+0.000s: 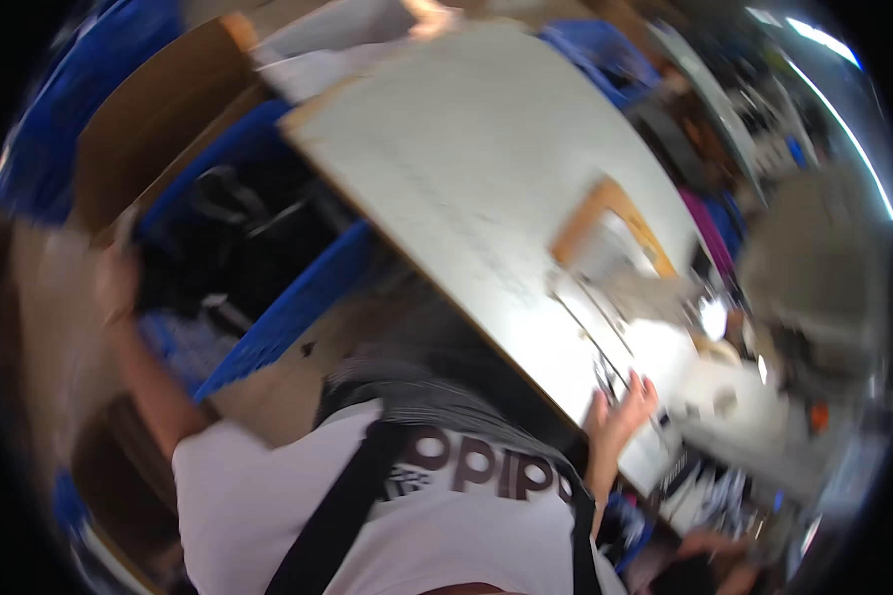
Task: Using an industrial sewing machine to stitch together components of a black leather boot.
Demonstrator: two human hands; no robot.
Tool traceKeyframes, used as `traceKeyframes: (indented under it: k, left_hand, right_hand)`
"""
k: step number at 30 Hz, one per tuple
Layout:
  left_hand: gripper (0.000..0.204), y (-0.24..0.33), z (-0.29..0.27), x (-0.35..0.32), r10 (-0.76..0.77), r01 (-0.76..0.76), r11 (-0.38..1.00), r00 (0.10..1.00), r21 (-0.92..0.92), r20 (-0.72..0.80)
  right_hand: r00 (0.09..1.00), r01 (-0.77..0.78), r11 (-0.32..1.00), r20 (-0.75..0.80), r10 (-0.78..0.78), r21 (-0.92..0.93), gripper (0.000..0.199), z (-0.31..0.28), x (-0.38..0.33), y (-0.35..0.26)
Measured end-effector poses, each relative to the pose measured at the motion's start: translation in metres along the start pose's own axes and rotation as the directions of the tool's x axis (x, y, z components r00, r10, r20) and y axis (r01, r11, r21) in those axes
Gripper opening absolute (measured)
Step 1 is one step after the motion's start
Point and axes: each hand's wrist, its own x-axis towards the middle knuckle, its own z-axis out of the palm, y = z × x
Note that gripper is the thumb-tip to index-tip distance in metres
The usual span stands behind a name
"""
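My left hand (pixel 119 283) is stretched out to the left, at the outer side of a blue plastic crate (pixel 293 307). It is smeared by motion, so its fingers and whatever they touch cannot be made out. Black goods (pixel 238 228), perhaps bagged or fabric, fill the crate. On the right, my right hand (pixel 623 416) is over the near edge of the white table (pixel 437 149), fingers stretched and thumb apart. Just beyond its thumb is a slim dark metal tool (pixel 603 369), too blurred to name.
A brown cardboard box (pixel 159 119) stands behind the crate. On the table's right are an orange-brown frame-like piece (pixel 585 218) and a white machine (pixel 724 392). Another blue crate (pixel 600 59) is at the far side. Part of another person (pixel 704 560) shows lower right.
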Motion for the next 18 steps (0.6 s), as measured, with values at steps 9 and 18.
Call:
traceKeyframes:
  k: [9,18]
  left_hand:
    - [0.057,0.019,-0.229,-0.033,0.55,-0.472,0.228,0.784,-0.852,-0.287]
    - [0.051,0.383,-0.206,-0.119,0.737,-0.339,-0.539,0.252,-0.771,-0.627]
  right_hand:
    - [0.996,-0.086,0.995,0.002,0.086,0.051,0.033,-0.006,-0.013,0.029]
    - [0.944,-0.319,0.911,-0.177,0.279,-0.261,0.027,-0.047,-0.024,0.086]
